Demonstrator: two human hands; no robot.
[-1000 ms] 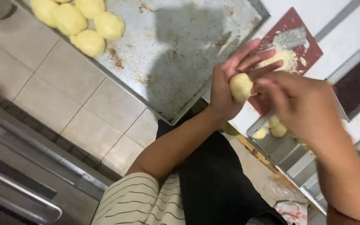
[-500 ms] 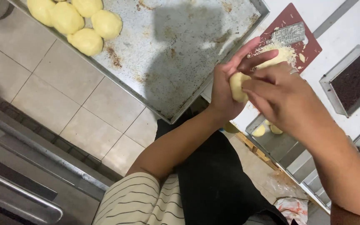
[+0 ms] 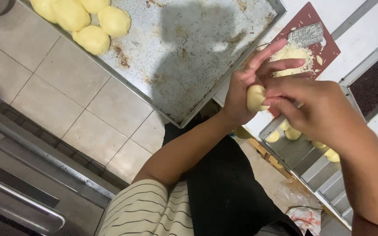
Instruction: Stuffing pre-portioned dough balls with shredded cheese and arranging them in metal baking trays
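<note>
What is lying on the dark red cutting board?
On the cutting board lie grated cheese and a metal grater. The left hand covers its lower part.

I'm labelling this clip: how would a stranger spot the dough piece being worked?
Find the big metal baking tray; just right of its lower corner, two hands meet. The pale dough ball sits between them, the only one held, not resting on a tray.

smooth matt dough ball [image 3: 256, 98], worn speckled metal baking tray [image 3: 189, 52], glossy floor tiles [image 3: 57, 100], striped cloth sleeve [image 3: 145, 209].

Right hand [image 3: 318, 111] has slid lower over the dough ball [image 3: 256, 98].
</note>
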